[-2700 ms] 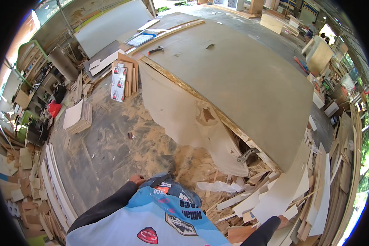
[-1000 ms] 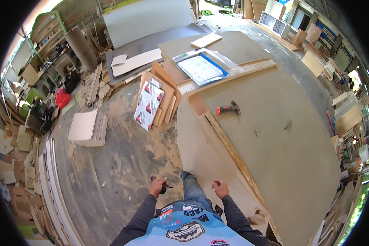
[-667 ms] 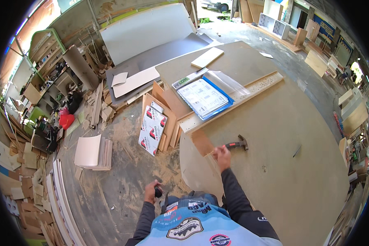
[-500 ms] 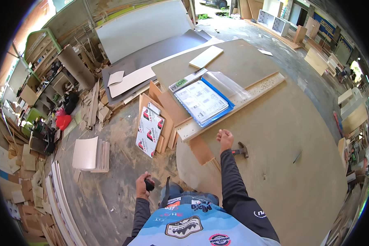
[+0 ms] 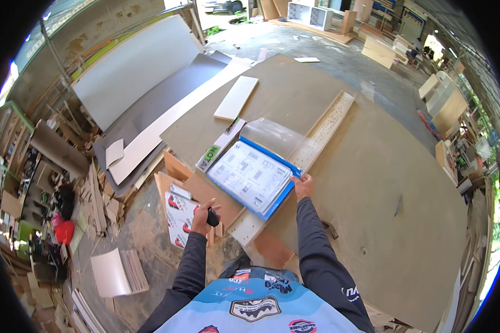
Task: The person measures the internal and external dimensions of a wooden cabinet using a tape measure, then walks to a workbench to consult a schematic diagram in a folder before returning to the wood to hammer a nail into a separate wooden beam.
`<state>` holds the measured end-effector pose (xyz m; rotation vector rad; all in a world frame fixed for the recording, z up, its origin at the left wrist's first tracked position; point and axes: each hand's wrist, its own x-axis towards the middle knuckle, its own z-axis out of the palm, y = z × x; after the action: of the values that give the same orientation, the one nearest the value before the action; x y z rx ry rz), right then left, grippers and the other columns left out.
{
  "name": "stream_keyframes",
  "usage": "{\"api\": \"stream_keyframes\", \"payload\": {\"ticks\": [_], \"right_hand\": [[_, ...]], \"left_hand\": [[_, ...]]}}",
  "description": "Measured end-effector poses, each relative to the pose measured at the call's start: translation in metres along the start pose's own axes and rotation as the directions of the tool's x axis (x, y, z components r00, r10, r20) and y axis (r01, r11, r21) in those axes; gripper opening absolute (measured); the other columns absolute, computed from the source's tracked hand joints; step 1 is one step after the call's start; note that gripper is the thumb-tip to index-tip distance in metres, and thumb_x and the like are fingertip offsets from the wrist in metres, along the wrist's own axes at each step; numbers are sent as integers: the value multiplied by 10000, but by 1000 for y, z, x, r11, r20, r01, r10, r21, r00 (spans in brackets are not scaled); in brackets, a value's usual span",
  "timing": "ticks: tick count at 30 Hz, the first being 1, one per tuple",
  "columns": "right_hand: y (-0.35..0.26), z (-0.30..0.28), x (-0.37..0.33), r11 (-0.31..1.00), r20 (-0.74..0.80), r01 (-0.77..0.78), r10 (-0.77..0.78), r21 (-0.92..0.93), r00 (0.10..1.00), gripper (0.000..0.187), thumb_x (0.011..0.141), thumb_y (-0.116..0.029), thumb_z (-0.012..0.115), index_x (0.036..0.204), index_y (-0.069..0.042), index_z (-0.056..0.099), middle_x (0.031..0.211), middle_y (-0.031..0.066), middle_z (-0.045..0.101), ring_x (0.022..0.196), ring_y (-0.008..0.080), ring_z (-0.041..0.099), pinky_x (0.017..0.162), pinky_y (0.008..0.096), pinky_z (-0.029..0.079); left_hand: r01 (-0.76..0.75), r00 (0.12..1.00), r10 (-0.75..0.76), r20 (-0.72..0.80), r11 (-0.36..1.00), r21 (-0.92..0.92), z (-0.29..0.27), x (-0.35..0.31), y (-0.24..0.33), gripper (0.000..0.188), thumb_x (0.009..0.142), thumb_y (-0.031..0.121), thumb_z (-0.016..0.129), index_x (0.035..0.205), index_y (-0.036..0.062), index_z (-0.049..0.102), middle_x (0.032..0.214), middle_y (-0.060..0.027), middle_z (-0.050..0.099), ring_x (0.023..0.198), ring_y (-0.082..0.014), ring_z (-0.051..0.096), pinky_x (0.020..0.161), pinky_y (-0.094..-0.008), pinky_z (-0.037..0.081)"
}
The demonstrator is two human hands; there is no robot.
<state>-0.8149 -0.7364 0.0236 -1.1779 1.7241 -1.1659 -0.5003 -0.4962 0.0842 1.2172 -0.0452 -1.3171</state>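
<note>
A blue folder with its clear cover turned back lies on the worktable, holding a stack of printed drawing sheets. My right hand grips the folder's near right corner, fingers closed on its edge. In my left hand is a small black rounded object; its kind does not show. That hand hovers near the folder's left lower side, by the patterned white board. Beside my right forearm lies a hammer, its handle mostly hidden by the sleeve.
Under the folder runs a long speckled board strip across the large brown worktable. A white panel and a thin pen-like tool lie on it. Stacked panels stand on the floor at left.
My right hand has gone from above the table near the hammer to the folder's corner and taken hold. My left hand has risen and moved forward with the black object. The view has turned right.
</note>
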Motion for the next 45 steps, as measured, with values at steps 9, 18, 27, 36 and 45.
{"api": "stream_keyframes", "payload": {"ticks": [9, 18, 27, 36, 45], "right_hand": [[-38, 41, -39, 963, -35, -105, 117, 250, 993, 585, 701, -223, 901, 1113, 109, 653, 995, 150, 725, 836, 214, 677, 783, 346, 540], [-106, 22, -82, 919, -238, 195, -115, 344, 964, 465, 760, -189, 900, 1064, 10, 610, 919, 93, 695, 824, 162, 659, 766, 304, 533], [-91, -222, -120, 765, -375, 335, -132, 550, 918, 318, 857, -48, 781, 1143, -27, 644, 1019, 31, 706, 894, 121, 651, 848, 270, 513], [100, -485, -144, 835, -397, 129, 113, 535, 911, 340, 870, -80, 770, 1175, -5, 638, 1048, 25, 696, 930, 121, 638, 870, 263, 495], [158, -530, -181, 556, -692, -483, -252, -676, 677, 495, 785, -293, 824, 1137, -9, 623, 1091, 140, 659, 1070, 363, 604, 959, 458, 450]], "left_hand": [[30, 958, 44, -283, 968, 250, 40, 97, 8, 243, 760, 155, 792, 739, -7, 612, 688, -48, 544, 515, -187, 528, 494, -373, 474], [-70, 981, 114, -158, 963, 262, 73, 103, -40, 325, 804, 147, 778, 992, -59, 610, 878, -69, 619, 702, -166, 595, 623, -346, 498], [160, 941, -217, 261, 961, 223, 182, -47, -97, 259, 876, 180, 739, 1012, 32, 575, 814, -65, 567, 567, -178, 590, 510, -316, 528], [385, 767, -570, 294, 775, 501, 234, -180, -268, 334, 889, 233, 745, 1058, -12, 594, 760, -70, 601, 575, -208, 620, 513, -354, 528], [93, 688, -638, 346, 550, 830, 229, -188, -343, 266, 956, 201, 652, 1083, -33, 671, 821, -70, 721, 747, -139, 638, 727, -262, 467]]}}
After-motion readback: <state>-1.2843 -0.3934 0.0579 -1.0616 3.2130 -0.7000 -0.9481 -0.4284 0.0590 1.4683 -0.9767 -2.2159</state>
